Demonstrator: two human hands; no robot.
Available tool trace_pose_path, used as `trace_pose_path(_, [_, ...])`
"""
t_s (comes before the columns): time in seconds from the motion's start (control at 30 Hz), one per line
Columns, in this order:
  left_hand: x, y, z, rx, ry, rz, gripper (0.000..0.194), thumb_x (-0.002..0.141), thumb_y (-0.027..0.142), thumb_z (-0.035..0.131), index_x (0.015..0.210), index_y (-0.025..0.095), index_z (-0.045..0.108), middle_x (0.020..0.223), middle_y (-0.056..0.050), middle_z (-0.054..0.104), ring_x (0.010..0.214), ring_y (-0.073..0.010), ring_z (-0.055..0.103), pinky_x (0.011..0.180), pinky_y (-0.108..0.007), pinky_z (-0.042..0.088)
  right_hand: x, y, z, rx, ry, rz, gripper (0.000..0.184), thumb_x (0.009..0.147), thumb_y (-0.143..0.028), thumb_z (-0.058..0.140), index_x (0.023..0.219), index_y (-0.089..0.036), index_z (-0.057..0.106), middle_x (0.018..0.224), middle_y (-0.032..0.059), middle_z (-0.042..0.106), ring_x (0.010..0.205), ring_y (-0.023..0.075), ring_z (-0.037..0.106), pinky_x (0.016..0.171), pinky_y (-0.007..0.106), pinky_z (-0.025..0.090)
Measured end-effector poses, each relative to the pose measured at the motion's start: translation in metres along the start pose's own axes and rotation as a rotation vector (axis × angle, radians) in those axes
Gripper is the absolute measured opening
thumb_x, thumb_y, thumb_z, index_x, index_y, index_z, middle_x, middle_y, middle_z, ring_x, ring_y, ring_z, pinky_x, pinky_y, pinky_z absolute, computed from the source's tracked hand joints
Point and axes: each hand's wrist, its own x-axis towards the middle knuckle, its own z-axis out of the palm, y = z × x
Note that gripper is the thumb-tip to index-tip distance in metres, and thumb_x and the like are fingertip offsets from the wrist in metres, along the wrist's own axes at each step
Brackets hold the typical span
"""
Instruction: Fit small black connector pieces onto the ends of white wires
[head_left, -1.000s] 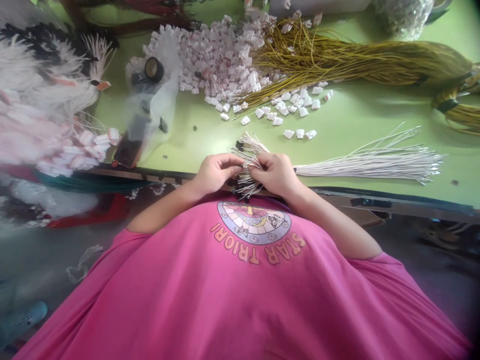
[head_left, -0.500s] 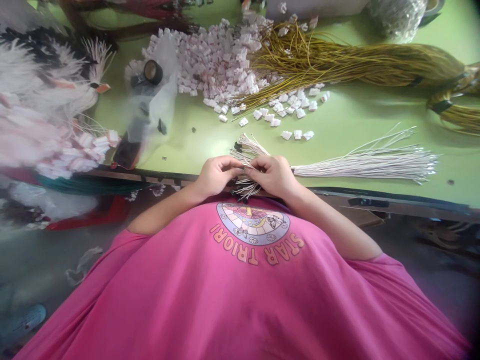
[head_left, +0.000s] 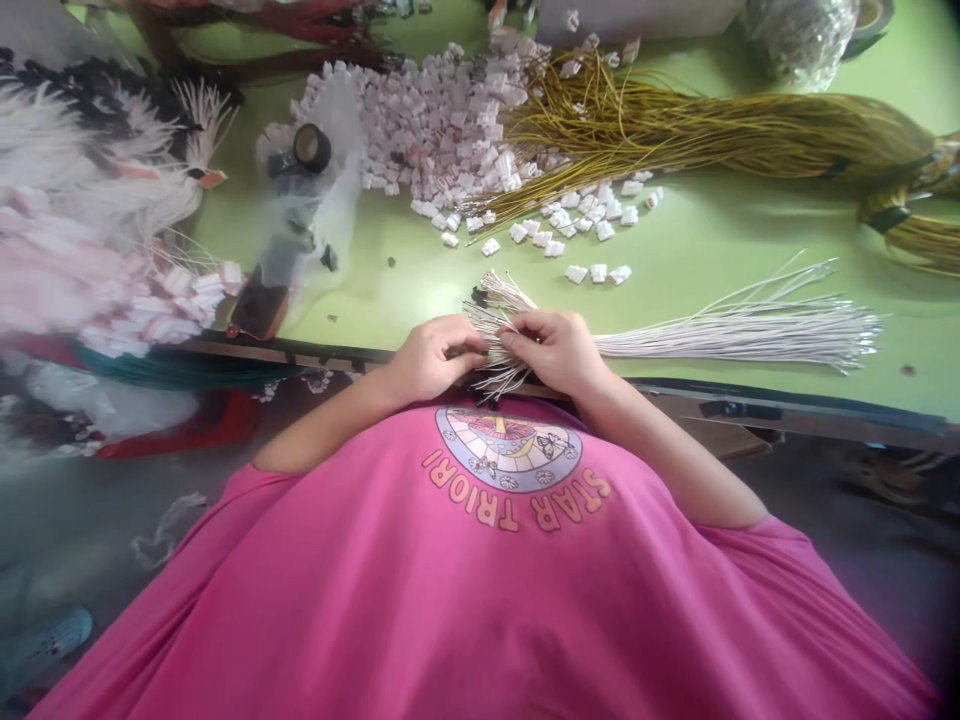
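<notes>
A bundle of white wires [head_left: 720,335] lies across the front of the green table, its metal-tipped far ends fanned out to the right. Its near ends spread between my hands at the table's front edge, with small black pieces among them. My right hand [head_left: 559,350] is closed around the bundle close to these ends, thumb and forefinger bent over the wires. My left hand [head_left: 435,355] pinches at the wire ends from the left; what lies between its fingertips is too small to make out. Several loose white connectors [head_left: 598,273] lie just beyond my right hand.
A heap of white connectors [head_left: 427,120] covers the table's back middle. Yellow wires [head_left: 712,130] stretch from it to the right. On the left are a black tape roll [head_left: 311,148] on a plastic bag, a phone-like dark object [head_left: 259,305] and piled white wires with connectors [head_left: 112,270].
My hands come together at the wire ends, then part slightly. My left fingertips move a little lower, and my right thumb lifts back over the wires. The bundle stays in place.
</notes>
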Motion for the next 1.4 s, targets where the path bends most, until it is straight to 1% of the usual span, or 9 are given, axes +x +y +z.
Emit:
trace_pose_path(0.13, [-0.007,0.002,-0.013,0.058,-0.328,0.194,0.013,0.083,0.024,0.062,0.088,0.017,0.072,0.086,-0.007,0.066,0.080,-0.0146,0.063,0.077,-0.028,0.052,0.001,-0.001,-0.003,0.051,-0.044,0.024,0.020,0.075,-0.033,0.061,0.073,-0.014,0.066,0.065,0.0011,0.058,0.057,0.0098,0.046,0.058,0.027,0.037])
trace_pose_path(0.2, [-0.009,0.001,-0.020,0.054,-0.366,0.198,0.018,0.083,0.026,0.061,0.096,0.018,0.071,0.090,-0.007,0.067,0.081,-0.0148,0.064,0.076,-0.028,0.052,0.001,-0.001,-0.003,0.050,-0.086,0.038,0.019,0.074,-0.032,0.061,0.078,-0.015,0.068,0.068,0.0019,0.062,0.060,0.0110,0.050,0.059,0.028,0.039])
trace_pose_path(0.27, [-0.008,-0.005,-0.029,0.093,-0.238,0.149,0.021,0.084,0.029,0.061,0.100,0.019,0.069,0.092,-0.007,0.067,0.083,-0.0156,0.064,0.077,-0.030,0.053,0.001,-0.002,-0.003,0.056,-0.102,0.041,0.018,0.074,-0.029,0.059,0.080,-0.015,0.068,0.071,0.0027,0.064,0.064,0.0121,0.053,0.062,0.028,0.041])
trace_pose_path(0.4, [0.008,-0.035,-0.058,0.475,0.276,-0.164,0.016,0.086,0.025,0.057,0.098,0.020,0.065,0.090,-0.008,0.065,0.079,-0.0180,0.061,0.079,-0.037,0.051,0.002,-0.002,-0.001,0.065,-0.104,0.062,0.014,0.073,-0.028,0.058,0.072,-0.014,0.063,0.065,0.0015,0.060,0.060,0.0104,0.050,0.060,0.028,0.040])
trace_pose_path(0.5, [0.026,-0.062,-0.078,0.651,0.308,-0.340,0.019,0.080,0.022,0.063,0.099,0.019,0.061,0.096,-0.012,0.062,0.087,-0.0250,0.060,0.084,-0.047,0.047,0.003,-0.003,-0.001,0.062,-0.093,0.064,0.013,0.072,-0.026,0.058,0.068,-0.015,0.060,0.061,-0.0002,0.056,0.058,0.0093,0.047,0.058,0.027,0.037])
trace_pose_path(0.63, [0.042,-0.078,-0.087,0.712,0.261,-0.411,0.006,0.081,0.022,0.060,0.085,0.017,0.060,0.098,-0.013,0.060,0.094,-0.0256,0.058,0.089,-0.048,0.045,0.002,-0.003,-0.001,0.058,-0.084,0.055,0.011,0.072,-0.025,0.058,0.066,-0.015,0.058,0.059,-0.0014,0.051,0.058,0.0088,0.044,0.057,0.027,0.035])
trace_pose_path(0.87, [0.022,-0.036,-0.058,0.447,0.180,-0.283,0.013,0.088,0.023,0.050,0.096,0.021,0.060,0.091,-0.006,0.067,0.084,-0.0183,0.061,0.080,-0.038,0.051,0.002,-0.005,-0.001,0.055,-0.097,0.038,0.013,0.072,-0.025,0.057,0.063,-0.015,0.057,0.057,-0.0022,0.049,0.057,0.0086,0.041,0.057,0.026,0.033])
trace_pose_path(1.07, [0.004,0.004,-0.012,-0.197,-0.004,-0.261,0.015,0.081,0.028,0.061,0.090,0.016,0.063,0.089,-0.004,0.069,0.083,-0.0149,0.064,0.079,-0.031,0.053,0.001,-0.007,0.000,0.068,-0.078,0.034,0.010,0.069,-0.020,0.055,0.061,-0.015,0.058,0.054,-0.0028,0.049,0.056,0.0088,0.041,0.056,0.025,0.033])
trace_pose_path(1.4, [0.004,0.000,-0.001,-0.324,0.096,-0.344,0.017,0.075,0.027,0.068,0.087,0.015,0.064,0.082,-0.003,0.069,0.072,-0.0121,0.064,0.072,-0.027,0.054,0.000,-0.009,0.001,0.053,-0.041,0.050,0.021,0.076,-0.029,0.056,0.061,-0.015,0.058,0.058,-0.0007,0.052,0.058,0.0092,0.044,0.057,0.025,0.035])
